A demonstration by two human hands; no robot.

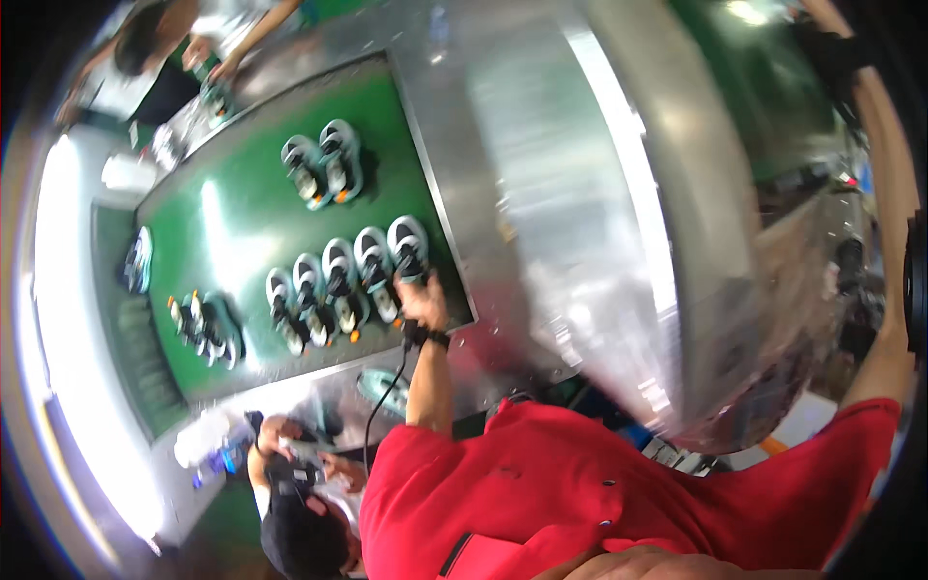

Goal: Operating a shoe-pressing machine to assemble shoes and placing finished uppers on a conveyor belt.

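My left hand (423, 302) has its fingers closed round the heel of a black, white and pale-teal sneaker (408, 244), the rightmost of a row. A dark strap with a cable circles that wrist. Beside it, more sneakers (338, 273) of the same kind stand along the green belt (387, 126), toes pointing away from me. Up at the top right edge, my right hand (822, 17) is far from the shoes, beyond a dark wrist strap. Its fingers are cut off by the picture's edge, and I cannot make out whether it touches anything.
Another sneaker pair (324, 164) lies farther along, with more shoes (206, 329) at left. A large metal housing (667, 193) rises right of the belt. One co-worker (145, 58) handles a shoe at top left; another (304, 527) is at bottom left, near a single shoe (384, 390).
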